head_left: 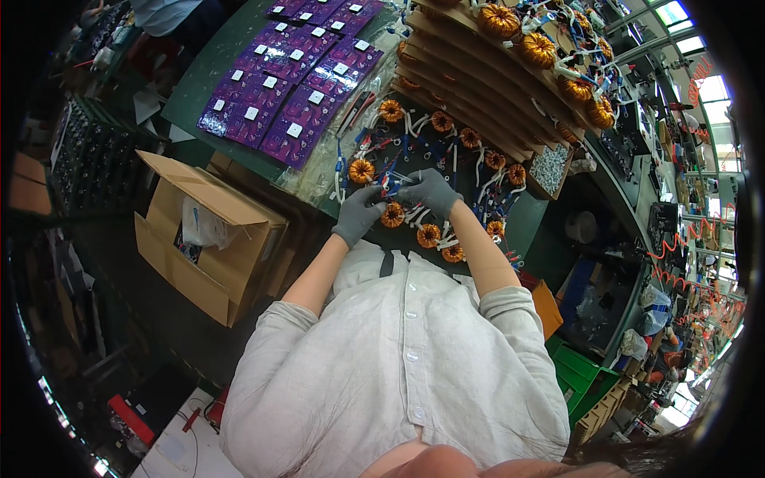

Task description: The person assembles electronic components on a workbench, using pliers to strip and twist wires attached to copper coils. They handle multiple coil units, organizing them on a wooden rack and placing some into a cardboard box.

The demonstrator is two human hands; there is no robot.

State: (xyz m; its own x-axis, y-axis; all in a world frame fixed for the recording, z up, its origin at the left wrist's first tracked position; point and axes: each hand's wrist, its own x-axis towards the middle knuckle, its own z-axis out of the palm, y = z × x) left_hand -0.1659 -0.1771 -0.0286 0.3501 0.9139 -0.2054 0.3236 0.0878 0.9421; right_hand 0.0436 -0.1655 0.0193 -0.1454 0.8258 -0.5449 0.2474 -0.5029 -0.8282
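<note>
My left hand [360, 215], in a grey glove, is closed on thin wires [388, 185] with blue and red parts, just above a copper-wound ring coil [392, 214]. Beside it my right hand [430, 193], gloved too, pinches at the same small bundle; the fingertips partly hide what it grips. Around both hands lie several more ring coils with white-sleeved leads and blue-and-red wires. One coil [361, 170] sits left of the bundle, another [428, 235] nearer to me.
Purple circuit boards [279, 95] with white squares cover the table's far left. Stacked cardboard sheets [470, 76] carry more coils at the back right, by a box of small metal parts [548, 171]. An open carton [207, 231] stands at left, a green crate [578, 374] at lower right.
</note>
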